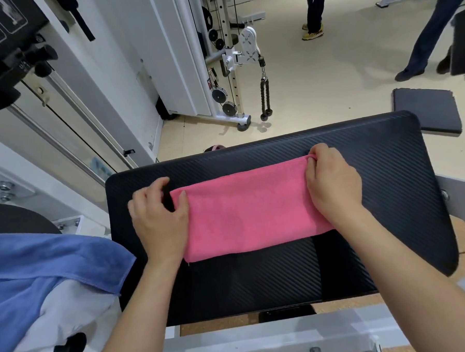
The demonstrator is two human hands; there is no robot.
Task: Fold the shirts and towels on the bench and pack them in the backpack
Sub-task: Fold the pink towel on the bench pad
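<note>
Blue towel (42,266) (partly beyond left edge)

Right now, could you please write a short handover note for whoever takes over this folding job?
Left hand grips the left end of the pink microfibre towel; right hand pinches its far right corner.
The towel lies as a folded strip on the black padded bench.
A blue cloth towel and a white garment lie unfolded left of the bench.
Done: pink towel partly folded.
Left: finish it, fold the rest, pack all; backpack not in view.
</note>
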